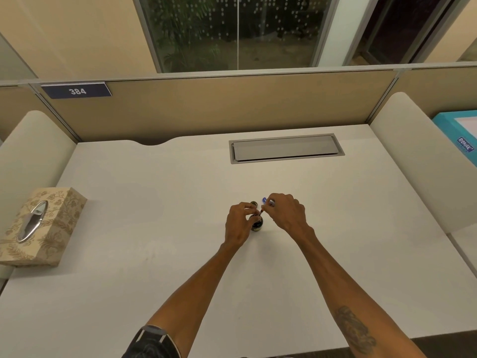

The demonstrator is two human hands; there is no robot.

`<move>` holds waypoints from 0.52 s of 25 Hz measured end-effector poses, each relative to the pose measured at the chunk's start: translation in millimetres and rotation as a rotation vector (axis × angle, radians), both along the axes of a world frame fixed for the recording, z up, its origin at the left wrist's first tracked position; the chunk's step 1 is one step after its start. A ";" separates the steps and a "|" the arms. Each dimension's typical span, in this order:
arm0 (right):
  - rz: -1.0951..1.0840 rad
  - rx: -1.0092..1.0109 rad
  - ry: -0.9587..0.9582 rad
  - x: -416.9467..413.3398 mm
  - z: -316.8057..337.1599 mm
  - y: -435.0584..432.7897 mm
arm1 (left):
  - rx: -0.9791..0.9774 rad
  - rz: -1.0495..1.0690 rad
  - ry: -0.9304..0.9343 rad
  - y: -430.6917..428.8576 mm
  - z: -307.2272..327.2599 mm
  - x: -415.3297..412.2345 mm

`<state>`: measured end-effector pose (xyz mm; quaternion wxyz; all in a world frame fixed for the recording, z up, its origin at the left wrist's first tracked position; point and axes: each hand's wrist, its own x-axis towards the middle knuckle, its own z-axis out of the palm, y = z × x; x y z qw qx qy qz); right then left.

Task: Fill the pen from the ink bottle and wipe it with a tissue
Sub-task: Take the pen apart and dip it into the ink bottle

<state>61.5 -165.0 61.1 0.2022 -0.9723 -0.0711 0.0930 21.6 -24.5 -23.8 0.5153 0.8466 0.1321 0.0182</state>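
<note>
A small dark ink bottle stands on the white desk near its middle. My left hand wraps around the bottle's left side. A dark round cap lies on the desk just behind my left fingers. My right hand pinches a slim pen with a blue and silver upper end, tilted so its lower tip points down into the bottle's mouth. A beige patterned tissue box with an oval slot sits at the desk's left edge, far from both hands.
A grey metal cable hatch is set into the desk at the back right. A beige partition closes off the far side, with padded side panels left and right. A teal box rests beyond the right panel.
</note>
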 end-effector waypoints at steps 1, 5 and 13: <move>-0.005 0.015 0.002 -0.6 0.3 0.4 | -0.013 0.010 0.001 0.1 1.2 -0.3; 0.015 -0.016 -0.025 1.0 -0.3 2.1 | -0.022 0.007 -0.012 0.8 3.2 -1.1; 0.005 -0.027 -0.014 2.5 1.9 2.7 | -0.025 0.008 -0.045 0.6 8.7 -2.9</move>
